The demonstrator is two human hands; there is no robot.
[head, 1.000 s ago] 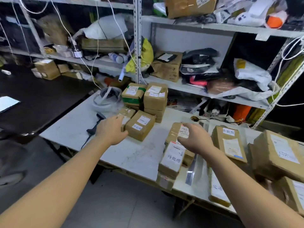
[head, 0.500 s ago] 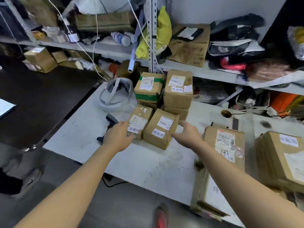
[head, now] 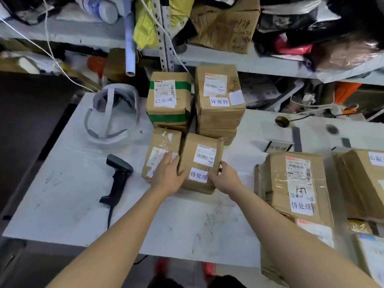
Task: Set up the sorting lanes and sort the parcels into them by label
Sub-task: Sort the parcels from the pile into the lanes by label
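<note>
- Both hands clamp one parcel: left hand and right hand on opposite sides.
- Parcel sits mid-surface, beside another box.
- Likely stiff cardboard, taped, light; grip low by the side edges.

The parcel between my hands reads 待处理. The green-taped box reads 已完成, the tall box 异常件. The table sign and right-hand parcel read 待处理.
</note>
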